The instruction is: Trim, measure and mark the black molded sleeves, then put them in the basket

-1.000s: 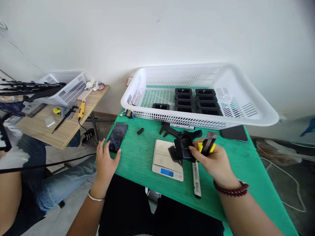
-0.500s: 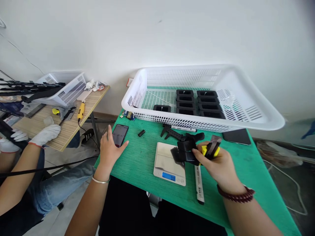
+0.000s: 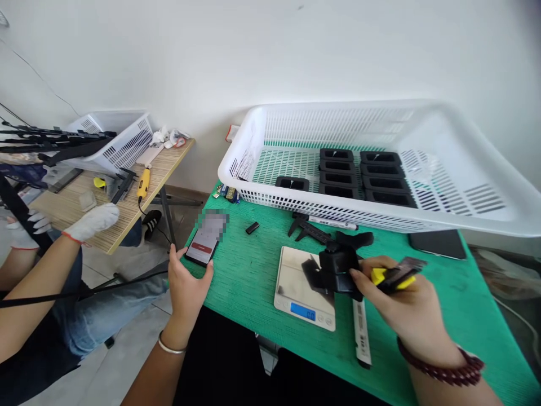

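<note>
My left hand (image 3: 186, 285) rests at the table's left edge, fingers curled around the near end of a phone (image 3: 203, 248) with a lit screen. My right hand (image 3: 403, 304) is closed on a black plastic part (image 3: 338, 268) and a yellow-handled tool (image 3: 393, 275), held just above the right side of a small digital scale (image 3: 298, 282). A white marker (image 3: 361, 330) lies on the green mat (image 3: 249, 282) under that hand.
A large white basket (image 3: 253, 163) with several black trays stands at the back. A black caliper (image 3: 308, 228), a pen and a small black piece (image 3: 252, 228) lie before it. A dark phone (image 3: 437, 243) lies right. A gloved co-worker (image 3: 91, 223) sits at a wooden table (image 3: 122, 220) on the left.
My left hand lifted off the phone, then closed around its near end; the screen lit up. My right hand with the black part drifted slightly right. The co-worker's gloved hand came into view.
</note>
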A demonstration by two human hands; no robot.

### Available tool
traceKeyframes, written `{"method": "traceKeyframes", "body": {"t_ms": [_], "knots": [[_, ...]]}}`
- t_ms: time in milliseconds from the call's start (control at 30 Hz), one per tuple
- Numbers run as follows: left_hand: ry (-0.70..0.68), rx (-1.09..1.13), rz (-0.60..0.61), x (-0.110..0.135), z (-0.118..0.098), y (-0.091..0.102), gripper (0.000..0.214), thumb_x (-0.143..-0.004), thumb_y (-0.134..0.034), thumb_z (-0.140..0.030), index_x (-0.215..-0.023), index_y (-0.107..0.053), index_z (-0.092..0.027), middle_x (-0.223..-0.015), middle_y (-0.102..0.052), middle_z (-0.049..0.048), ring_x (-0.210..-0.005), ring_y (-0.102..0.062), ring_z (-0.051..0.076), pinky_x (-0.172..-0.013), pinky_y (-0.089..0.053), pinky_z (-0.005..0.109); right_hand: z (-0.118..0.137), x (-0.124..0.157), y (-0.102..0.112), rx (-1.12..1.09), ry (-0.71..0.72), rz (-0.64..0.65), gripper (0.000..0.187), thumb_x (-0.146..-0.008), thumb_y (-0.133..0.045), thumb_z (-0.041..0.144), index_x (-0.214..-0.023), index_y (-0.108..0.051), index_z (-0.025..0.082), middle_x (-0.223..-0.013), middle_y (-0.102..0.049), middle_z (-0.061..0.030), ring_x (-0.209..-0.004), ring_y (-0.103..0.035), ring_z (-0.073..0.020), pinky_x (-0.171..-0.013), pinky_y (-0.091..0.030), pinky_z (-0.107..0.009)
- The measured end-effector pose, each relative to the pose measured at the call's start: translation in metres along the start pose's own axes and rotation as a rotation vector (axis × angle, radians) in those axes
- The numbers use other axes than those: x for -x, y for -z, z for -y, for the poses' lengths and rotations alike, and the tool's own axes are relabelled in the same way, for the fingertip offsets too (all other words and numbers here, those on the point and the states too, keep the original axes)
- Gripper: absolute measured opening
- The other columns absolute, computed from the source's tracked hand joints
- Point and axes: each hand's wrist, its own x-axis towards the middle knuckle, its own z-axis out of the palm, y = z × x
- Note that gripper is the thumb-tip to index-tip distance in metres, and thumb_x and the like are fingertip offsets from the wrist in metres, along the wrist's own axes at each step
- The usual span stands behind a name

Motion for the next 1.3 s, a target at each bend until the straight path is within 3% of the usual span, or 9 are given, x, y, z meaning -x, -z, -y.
{"method": "traceKeyframes", "body": {"t_ms": [333,800,1300], "knots": [[-0.038,-0.036,0.001,0.0,0.003,-0.001,0.088,-0.074,-0.067,-0.042,-0.144,-0.023,-0.011,-0.127,-0.055,0.0173,-0.124,-0.048,0.036,-0.104,-0.04,0.052,-0.012,0.0,0.0,0.0,-0.069,-0.08,0.025,-0.071,-0.068,0.037,-0.061,-0.053,0.021,-0.066,-0.057,-0.0021,-0.056,-0.052,-0.015,-0.051,-0.043,-0.028],[-0.037,-0.046,-0.007,-0.001,0.003,-0.001,0.079,-0.072,-0.068,-0.043,-0.135,-0.036,-0.008,-0.124,-0.056,0.0195,-0.121,-0.05,0.036,-0.102,-0.042,0.051,-0.009,-0.003,-0.003,-0.011,-0.033,-0.065,0.027,-0.068,-0.068,0.039,-0.057,-0.054,0.019,-0.061,-0.056,-0.0007,-0.05,-0.049,-0.0117,-0.043,-0.04,-0.023],[-0.039,-0.056,-0.002,-0.001,0.002,0.0,0.083,-0.073,-0.068,-0.043,-0.139,-0.031,-0.009,-0.124,-0.056,0.0183,-0.121,-0.05,0.036,-0.102,-0.042,0.052,-0.007,-0.003,-0.004,0.013,0.016,-0.087,0.017,-0.068,-0.067,0.033,-0.062,-0.061,0.019,-0.064,-0.063,-0.0033,-0.054,-0.058,-0.0149,-0.048,-0.046,-0.024]]}}
